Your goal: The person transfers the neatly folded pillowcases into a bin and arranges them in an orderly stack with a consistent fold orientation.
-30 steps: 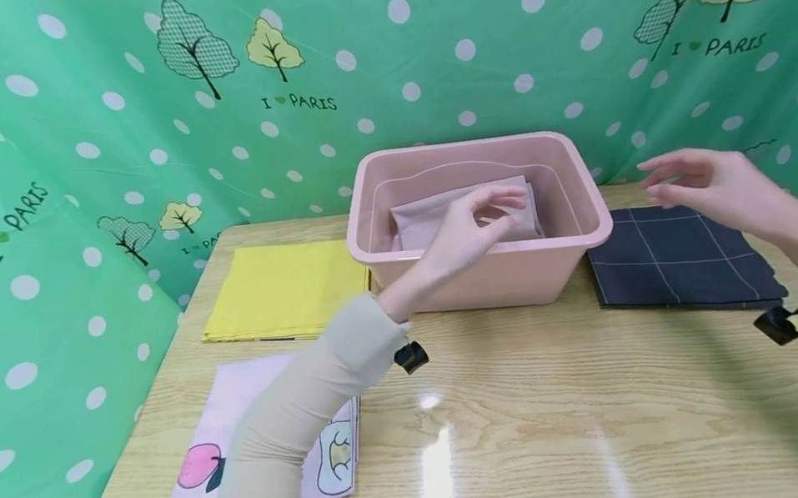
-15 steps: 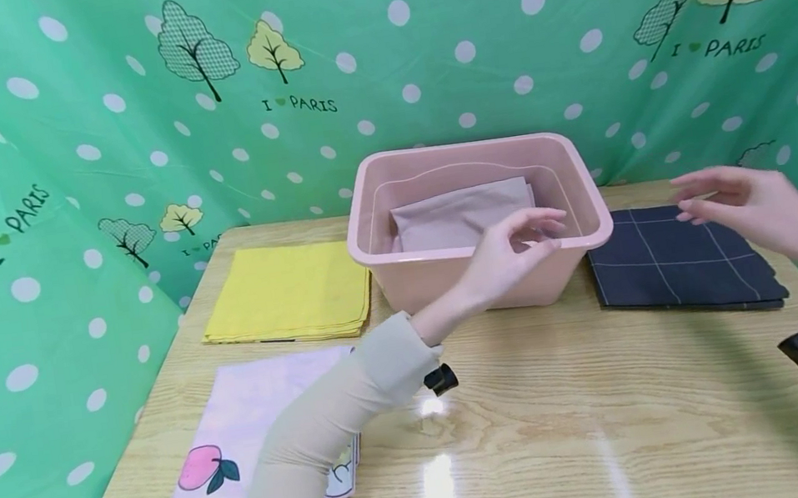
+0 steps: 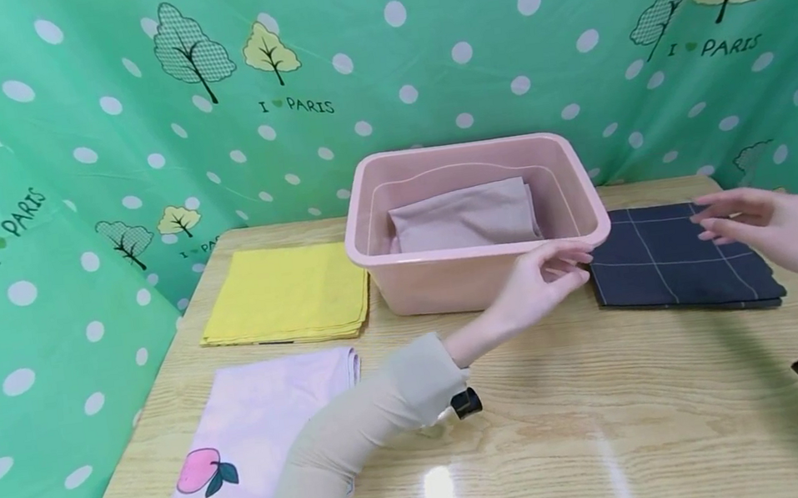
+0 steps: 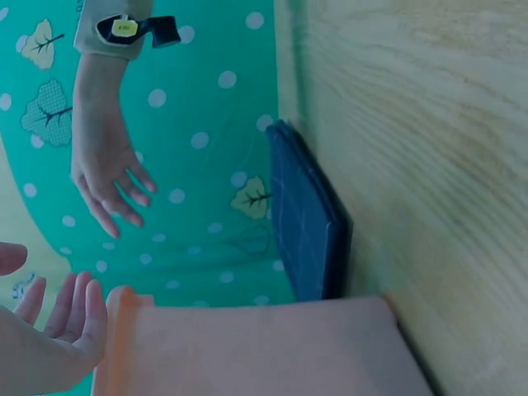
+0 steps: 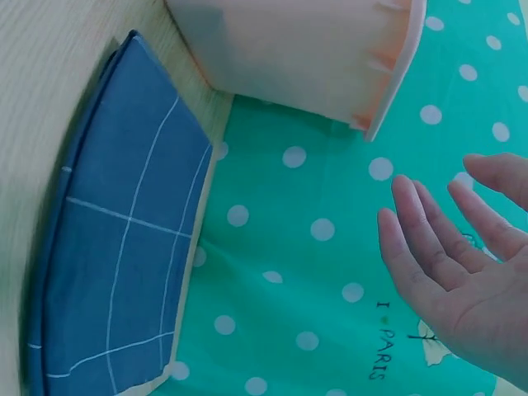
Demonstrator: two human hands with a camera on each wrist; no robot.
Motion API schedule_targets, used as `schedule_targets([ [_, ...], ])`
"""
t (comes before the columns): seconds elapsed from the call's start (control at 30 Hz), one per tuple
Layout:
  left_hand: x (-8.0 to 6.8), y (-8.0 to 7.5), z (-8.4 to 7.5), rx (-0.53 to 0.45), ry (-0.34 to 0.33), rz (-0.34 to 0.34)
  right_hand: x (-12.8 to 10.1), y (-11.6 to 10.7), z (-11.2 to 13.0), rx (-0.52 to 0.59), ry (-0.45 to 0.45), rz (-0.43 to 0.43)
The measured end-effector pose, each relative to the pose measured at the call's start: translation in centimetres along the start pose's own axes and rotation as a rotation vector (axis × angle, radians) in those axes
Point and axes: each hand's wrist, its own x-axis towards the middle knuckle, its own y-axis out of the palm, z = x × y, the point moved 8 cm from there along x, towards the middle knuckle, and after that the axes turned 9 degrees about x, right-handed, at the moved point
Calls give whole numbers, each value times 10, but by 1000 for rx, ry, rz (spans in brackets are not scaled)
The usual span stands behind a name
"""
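Observation:
A pink plastic bin (image 3: 482, 276) stands at the table's back middle with a folded beige-grey cloth (image 3: 466, 217) inside. My left hand (image 3: 550, 278) hovers in front of the bin's right front corner, fingers relaxed and empty; it also shows in the left wrist view (image 4: 62, 318). My right hand (image 3: 759, 222) hangs empty with straight fingers over a folded dark blue checked cloth (image 3: 676, 259) to the right of the bin. The right wrist view shows that cloth (image 5: 115, 264), the bin's corner (image 5: 330, 58) and my right hand (image 5: 462, 272).
A folded yellow cloth (image 3: 284, 293) lies left of the bin. A pale pink cloth with a peach print (image 3: 255, 423) lies at the front left. The wooden table (image 3: 544, 432) is walled by a green dotted curtain (image 3: 123, 108) on three sides.
My left hand has come out from over the bin and dropped toward its right front corner. My right hand has lowered and drifted right over the dark checked cloth.

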Motion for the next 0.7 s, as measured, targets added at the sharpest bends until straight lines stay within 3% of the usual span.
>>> schedule_targets([
  [0.3,-3,24,20,-44,-64,-17,-6,3,-21,13,12,-3],
  [0.7,-5,54,48,2,-205,-12,-9,9,-57,61,37,9],
])
